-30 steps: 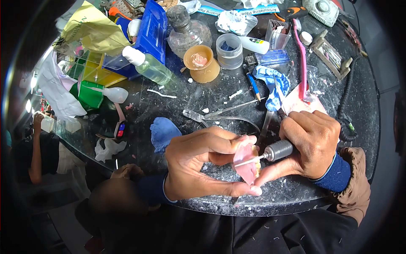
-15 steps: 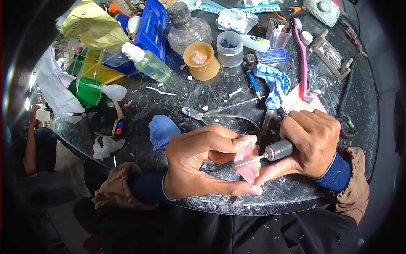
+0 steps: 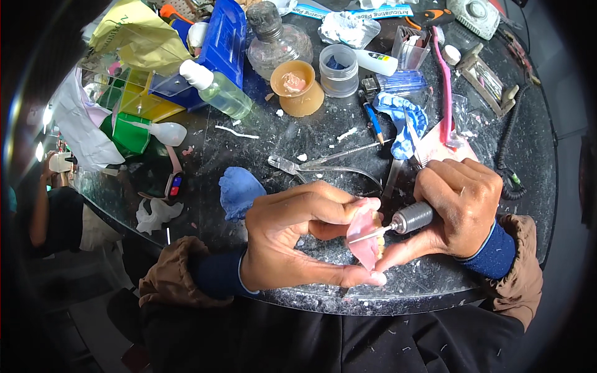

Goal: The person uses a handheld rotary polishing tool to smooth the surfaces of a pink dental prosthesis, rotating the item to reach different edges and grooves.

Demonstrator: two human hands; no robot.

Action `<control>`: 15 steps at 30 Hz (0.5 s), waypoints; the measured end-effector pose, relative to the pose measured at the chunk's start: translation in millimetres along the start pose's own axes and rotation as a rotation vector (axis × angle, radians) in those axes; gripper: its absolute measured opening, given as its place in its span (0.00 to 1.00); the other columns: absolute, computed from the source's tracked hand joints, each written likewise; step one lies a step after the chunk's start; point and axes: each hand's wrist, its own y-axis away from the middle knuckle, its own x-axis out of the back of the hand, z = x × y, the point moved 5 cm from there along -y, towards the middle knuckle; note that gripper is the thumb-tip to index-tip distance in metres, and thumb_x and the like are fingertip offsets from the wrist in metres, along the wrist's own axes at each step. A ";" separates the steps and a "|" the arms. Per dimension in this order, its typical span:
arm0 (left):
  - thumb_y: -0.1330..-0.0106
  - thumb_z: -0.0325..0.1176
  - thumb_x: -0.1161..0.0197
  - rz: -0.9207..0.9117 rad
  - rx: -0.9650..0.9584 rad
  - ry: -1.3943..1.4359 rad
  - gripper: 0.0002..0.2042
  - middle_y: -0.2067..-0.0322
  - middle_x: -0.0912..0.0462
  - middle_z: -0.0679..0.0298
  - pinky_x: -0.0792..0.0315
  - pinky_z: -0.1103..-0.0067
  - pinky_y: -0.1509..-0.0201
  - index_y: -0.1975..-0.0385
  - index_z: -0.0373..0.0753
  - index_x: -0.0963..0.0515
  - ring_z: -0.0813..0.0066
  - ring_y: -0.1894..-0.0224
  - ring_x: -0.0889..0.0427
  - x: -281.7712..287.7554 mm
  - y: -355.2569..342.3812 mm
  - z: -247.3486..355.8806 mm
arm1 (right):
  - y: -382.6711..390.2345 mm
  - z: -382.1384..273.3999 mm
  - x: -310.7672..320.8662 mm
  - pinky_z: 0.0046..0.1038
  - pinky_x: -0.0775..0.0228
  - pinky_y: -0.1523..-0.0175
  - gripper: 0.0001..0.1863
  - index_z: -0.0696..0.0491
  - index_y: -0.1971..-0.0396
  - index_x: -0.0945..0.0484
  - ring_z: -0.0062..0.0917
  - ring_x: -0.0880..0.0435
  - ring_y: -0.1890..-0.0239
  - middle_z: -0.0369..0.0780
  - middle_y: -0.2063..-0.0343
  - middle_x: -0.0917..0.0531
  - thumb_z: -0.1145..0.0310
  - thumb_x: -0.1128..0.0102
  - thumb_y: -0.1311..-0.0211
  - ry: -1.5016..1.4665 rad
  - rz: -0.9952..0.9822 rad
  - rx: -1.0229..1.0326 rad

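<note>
Between the thumb and fingers of my left hand (image 3: 298, 239) is a pink denture (image 3: 362, 241), tilted on edge, its row of yellowish teeth toward the right. My right hand (image 3: 460, 208) is wrapped round a grey rotary handpiece (image 3: 413, 218). The thin pale bur (image 3: 371, 235) in its tip lies against the pink base. My right thumb reaches to the denture's lower end, close by my left thumb tip. Left of my left hand rests a blue plaster dental cast (image 3: 240, 193). Pliers (image 3: 292, 166) lie just beyond my hands.
A horseshoe-shaped blue cast (image 3: 404, 121), a pink toothbrush (image 3: 445, 93) and a blue pencil (image 3: 372, 118) lie beyond my right hand. Farther back stand a tan rubber bowl (image 3: 298, 102), a glass burner (image 3: 280, 46) and a spray bottle (image 3: 224, 94). A smartwatch (image 3: 174, 180) lies left. Another person sits far left.
Both hands, with the denture and handpiece, have shifted very slightly right. The grip of each hand stays the same, and the bur is still at the pink base.
</note>
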 end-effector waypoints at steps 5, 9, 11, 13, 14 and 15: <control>0.63 0.26 0.19 0.017 -0.040 0.012 0.26 0.63 0.18 0.55 0.23 0.83 0.62 0.62 0.31 0.23 0.75 0.61 0.17 -0.4 -0.3 0.4 | -1.3 -0.4 0.0 0.25 0.48 0.83 0.43 0.49 0.89 0.38 0.24 0.35 0.90 0.33 0.90 0.37 0.23 0.35 0.91 -0.003 0.046 0.014; 0.62 0.26 0.19 -0.050 -0.026 -0.026 0.25 0.62 0.19 0.54 0.22 0.83 0.60 0.61 0.31 0.23 0.74 0.60 0.17 -1.5 -2.7 5.0 | -2.4 0.5 3.6 0.25 0.48 0.83 0.43 0.49 0.90 0.39 0.24 0.35 0.90 0.32 0.90 0.37 0.23 0.35 0.91 -0.016 0.060 0.007; 0.61 0.25 0.20 -0.014 0.006 0.042 0.25 0.61 0.19 0.54 0.22 0.82 0.59 0.61 0.31 0.23 0.73 0.58 0.17 -1.2 -0.5 2.3 | -2.1 -0.5 1.6 0.25 0.48 0.83 0.43 0.49 0.90 0.39 0.24 0.35 0.90 0.32 0.90 0.37 0.23 0.35 0.92 -0.009 0.048 0.014; 0.61 0.24 0.20 -0.054 0.021 0.007 0.25 0.60 0.19 0.53 0.21 0.81 0.58 0.61 0.31 0.23 0.72 0.57 0.17 -0.2 -3.1 4.8 | -1.4 1.0 0.7 0.25 0.48 0.83 0.43 0.49 0.90 0.39 0.24 0.35 0.90 0.32 0.91 0.37 0.23 0.35 0.92 0.001 0.039 0.018; 0.61 0.24 0.20 -0.093 0.037 -0.027 0.25 0.60 0.19 0.53 0.21 0.80 0.57 0.61 0.31 0.23 0.71 0.57 0.18 -1.0 -4.1 4.9 | -1.4 2.4 1.1 0.25 0.48 0.83 0.43 0.49 0.90 0.39 0.24 0.35 0.90 0.32 0.91 0.37 0.23 0.34 0.91 -0.001 0.034 0.011; 0.61 0.24 0.20 -0.093 0.036 -0.027 0.25 0.60 0.19 0.53 0.21 0.80 0.57 0.61 0.31 0.23 0.71 0.57 0.18 -1.9 -3.2 2.8 | -1.7 2.5 2.3 0.25 0.48 0.83 0.43 0.49 0.90 0.39 0.24 0.35 0.90 0.32 0.91 0.37 0.23 0.34 0.90 -0.003 0.028 0.005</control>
